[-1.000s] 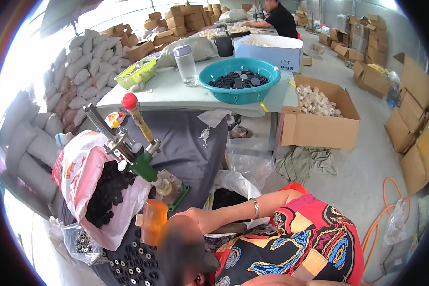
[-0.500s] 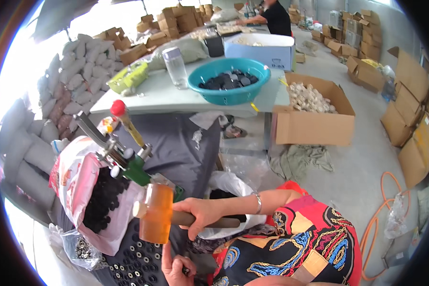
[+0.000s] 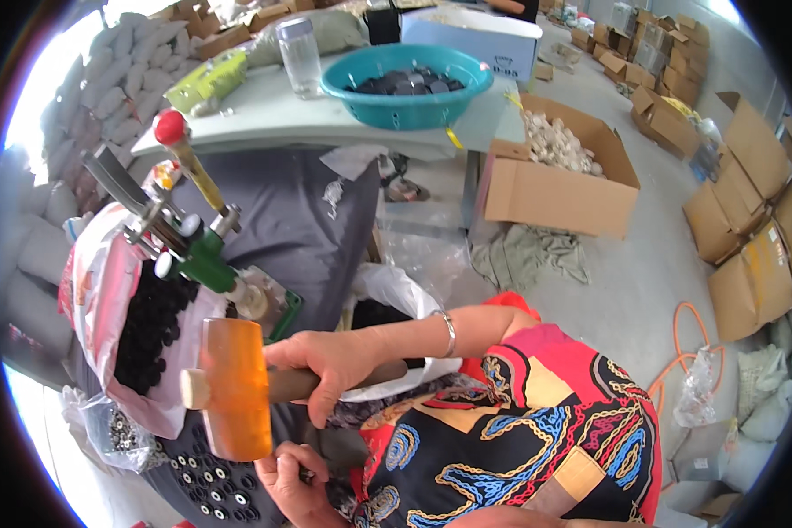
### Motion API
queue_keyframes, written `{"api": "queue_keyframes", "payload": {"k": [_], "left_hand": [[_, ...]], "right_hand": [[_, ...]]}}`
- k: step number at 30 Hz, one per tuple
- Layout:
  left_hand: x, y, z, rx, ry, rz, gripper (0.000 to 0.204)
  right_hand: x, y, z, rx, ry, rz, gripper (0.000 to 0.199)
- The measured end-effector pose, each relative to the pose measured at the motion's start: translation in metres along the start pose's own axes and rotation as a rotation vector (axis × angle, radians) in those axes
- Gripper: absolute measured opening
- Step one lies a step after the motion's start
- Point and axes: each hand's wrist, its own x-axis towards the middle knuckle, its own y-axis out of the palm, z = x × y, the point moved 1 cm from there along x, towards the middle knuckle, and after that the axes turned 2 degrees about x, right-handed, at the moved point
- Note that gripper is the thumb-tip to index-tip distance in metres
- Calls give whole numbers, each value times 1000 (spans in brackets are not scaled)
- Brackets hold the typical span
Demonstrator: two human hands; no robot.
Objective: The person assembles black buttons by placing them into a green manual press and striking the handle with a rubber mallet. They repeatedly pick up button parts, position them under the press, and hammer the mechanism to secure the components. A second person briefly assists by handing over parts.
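In the lower middle of the frame, the right hand [image 3: 339,356] has its fingers wrapped around the handle of a mallet [image 3: 238,387], whose orange head is left of centre. Just below that head, the left hand [image 3: 295,480] has its fingers curled over a small dark thing [image 3: 306,476] (too little shows to name it). Ringed discs [image 3: 204,480] lie at lower left, near a bag [image 3: 88,286] of black pieces [image 3: 150,330]. A green press [image 3: 209,262] stands above the mallet; farther up, a tabletop [image 3: 264,130] carries a teal basin [image 3: 405,110].
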Motion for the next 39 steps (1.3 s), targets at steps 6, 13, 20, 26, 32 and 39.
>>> {"api": "queue_keyframes", "payload": {"k": [6, 13, 20, 26, 32, 39], "left_hand": [[-2, 1, -12, -7, -212, -23, 64], [1, -7, -12, -9, -190, 67, 55], [0, -110, 65, -8, -355, 90, 28], [-51, -204, 114, -285, -472, -79, 23], [-53, -204, 126, -422, -348, 137, 26], [-50, -199, 125, -438, -339, 196, 28]], "right_hand": [[0, -9, 1, 111, 269, -26, 84], [7, -9, -5, 200, 176, -57, 59], [19, 10, -32, 56, 320, -256, 53], [57, 34, -57, -526, 156, 25, 54], [95, 52, -70, -761, -48, 216, 58], [93, 68, -89, -998, 19, 326, 60]]}}
